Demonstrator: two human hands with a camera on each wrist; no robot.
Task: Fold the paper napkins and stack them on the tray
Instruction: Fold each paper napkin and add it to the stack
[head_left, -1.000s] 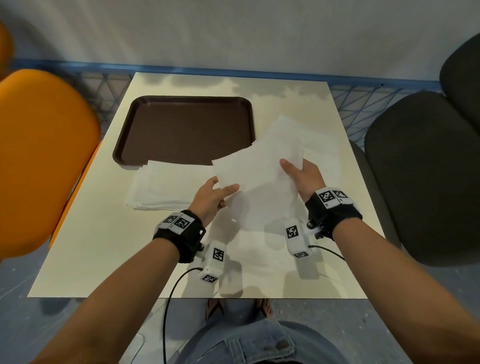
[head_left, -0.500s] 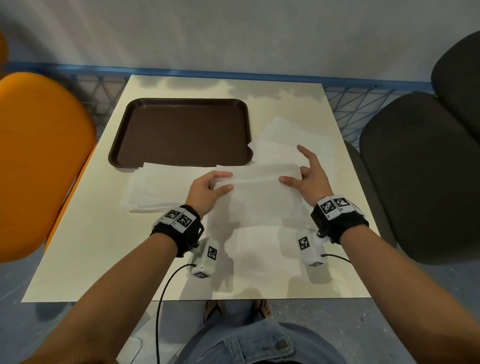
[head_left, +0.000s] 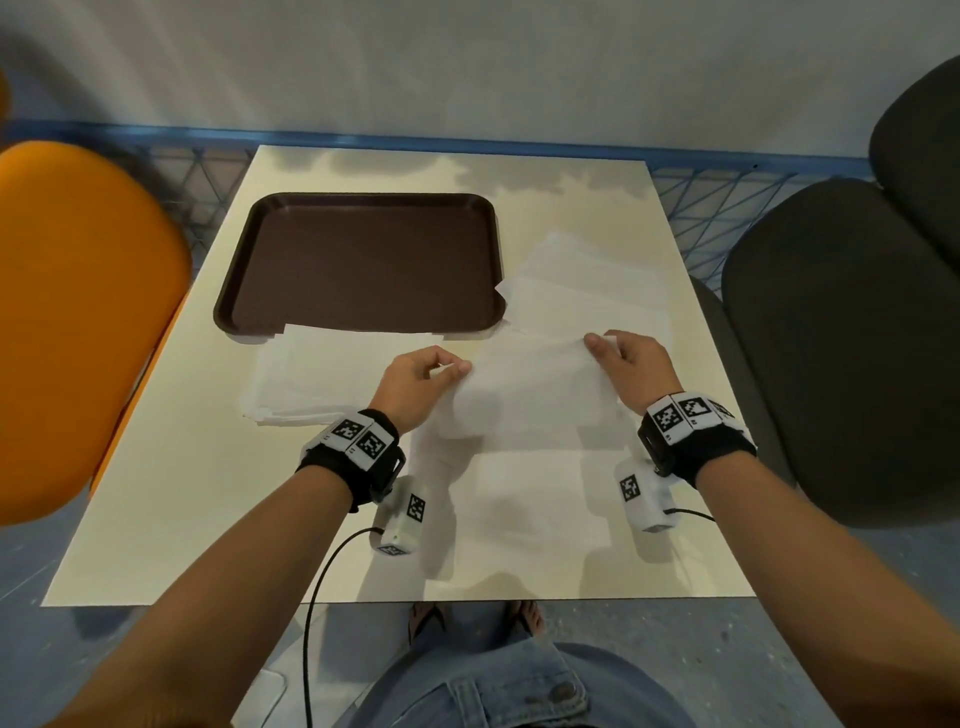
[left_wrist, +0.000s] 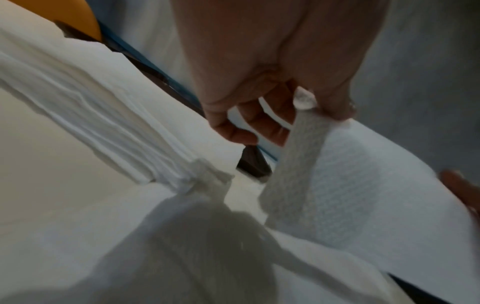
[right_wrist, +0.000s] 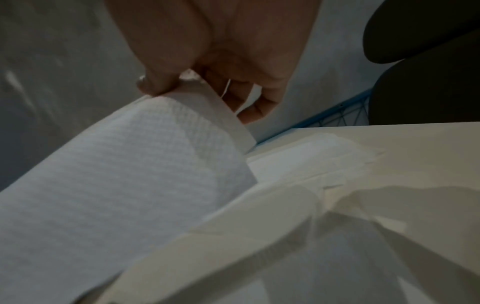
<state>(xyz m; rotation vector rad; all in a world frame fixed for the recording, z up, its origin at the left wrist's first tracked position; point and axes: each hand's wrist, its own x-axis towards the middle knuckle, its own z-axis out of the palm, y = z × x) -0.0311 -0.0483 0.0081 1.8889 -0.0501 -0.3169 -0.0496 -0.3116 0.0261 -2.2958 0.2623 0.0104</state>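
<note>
Grip, left: left hand pinches the left corner of the held napkin between thumb and curled fingers; the wrist view shows the paper's edge tucked under the thumb
Grip, right: right hand pinches the opposite corner the same way, thumb on top, fingers curled behind the sheet
Held napkin: white, embossed; lifted off the table and doubled over, hanging in a loose curve between the two hands; it sits just in front of the tray, off its near right corner
Sheet below: another white napkin lies flat on the table directly beneath the held one, on the side away from the tray
Left pile: stack of napkins lies on the table, its far edge overlapping the tray's near rim
Right pile: loose napkins lie just right of the tray, one corner touching its right rim
Tray: dark brown, rectangular; no napkin lies on its floor
Chairs: orange chair stands well left of the tray; dark chair stands well to its right, past the table edge
</note>
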